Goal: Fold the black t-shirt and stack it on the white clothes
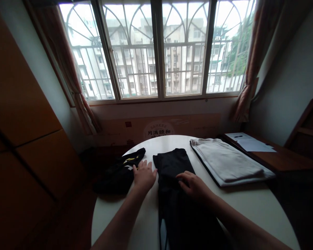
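Observation:
A pair of black trousers, folded lengthwise, lies down the middle of the white round table and runs toward me. A pale strip shows near its lower left edge. My left hand is open, palm down with fingers spread, between the trousers' left edge and a dark garment with yellow and white print. Over the trousers' right side, my right hand has its fingers bent and thumb close to them, closed on the cloth. Its exact grip on the fabric is hard to see.
A flat stack of folded light grey clothes, with a dark layer beneath, lies on the table's right side. Beyond it, papers rest on a brown wooden surface. A barred window with curtains is ahead; a wooden cabinet stands left.

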### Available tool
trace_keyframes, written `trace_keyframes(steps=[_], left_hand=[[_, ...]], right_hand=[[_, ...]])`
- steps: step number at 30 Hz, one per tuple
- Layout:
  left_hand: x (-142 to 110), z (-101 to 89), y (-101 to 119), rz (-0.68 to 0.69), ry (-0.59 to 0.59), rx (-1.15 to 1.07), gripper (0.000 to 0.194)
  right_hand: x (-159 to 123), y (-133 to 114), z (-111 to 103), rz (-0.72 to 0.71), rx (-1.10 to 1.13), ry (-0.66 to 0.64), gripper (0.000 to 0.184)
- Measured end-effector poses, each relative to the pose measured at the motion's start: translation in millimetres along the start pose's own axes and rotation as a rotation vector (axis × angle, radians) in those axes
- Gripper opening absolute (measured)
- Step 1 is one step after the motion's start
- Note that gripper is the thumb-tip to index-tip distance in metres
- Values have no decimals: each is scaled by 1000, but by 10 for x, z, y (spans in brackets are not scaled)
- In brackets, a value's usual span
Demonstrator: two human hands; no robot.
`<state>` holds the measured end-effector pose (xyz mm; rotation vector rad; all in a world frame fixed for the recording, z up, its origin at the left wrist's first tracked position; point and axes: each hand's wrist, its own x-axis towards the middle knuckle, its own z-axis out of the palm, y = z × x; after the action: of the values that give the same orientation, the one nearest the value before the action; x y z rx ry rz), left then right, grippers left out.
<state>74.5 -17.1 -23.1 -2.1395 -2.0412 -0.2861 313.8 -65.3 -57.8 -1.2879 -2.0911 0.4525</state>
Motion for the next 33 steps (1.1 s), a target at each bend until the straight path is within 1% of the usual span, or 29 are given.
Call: trace_keyframes(steps=[2,4,7,10,12,14,16,19,21,23,24,25,26,27,29,31,32,33], left_hand=[[-53,68,174,85,-35,-43,43],[-75,110,258,114,-56,-56,42],[-50,125,265,121,-74,-99,43],[1,116,235,200,-51,-192,29],[18,98,238,297,-40,-266,25],[0,66,278,417,-35,-331,28],[-60,23,362,556,-15,-395,32],[-211,-27,546,775,14,-506,39],[-318,-41,660,925,-43,-572,42],[-395,-48,724,1013,-134,-634,40],[-413,-52,727,1019,-173,-682,39],[-413,-54,711,996,-194,-743,38],[-394,-52,674,944,-191,-804,37],[-355,-43,618,868,-163,-852,36],[-229,3,465,662,-46,-875,36],[-64,95,286,422,89,-794,37],[19,154,201,320,128,-734,37],[93,215,127,242,142,-675,36]], right_hand=[[-3,22,59,-24,27,-41,37],[-7,35,92,-24,21,-69,42],[1,58,93,-15,45,-70,45],[20,101,84,-2,127,-47,47],[42,139,93,22,198,-13,48],[78,176,105,65,307,47,52],[125,206,109,142,486,147,57],[189,242,92,289,804,308,66],[210,268,80,371,947,342,73],[210,300,81,418,1016,310,79],[206,317,85,428,1028,287,81],[202,333,92,431,1029,267,82],[198,346,99,431,1018,252,82],[195,355,105,429,1000,240,82],[192,350,110,423,958,224,76],[193,314,97,431,965,209,66],[194,287,84,451,1004,200,60],[195,258,67,485,1062,190,55]])
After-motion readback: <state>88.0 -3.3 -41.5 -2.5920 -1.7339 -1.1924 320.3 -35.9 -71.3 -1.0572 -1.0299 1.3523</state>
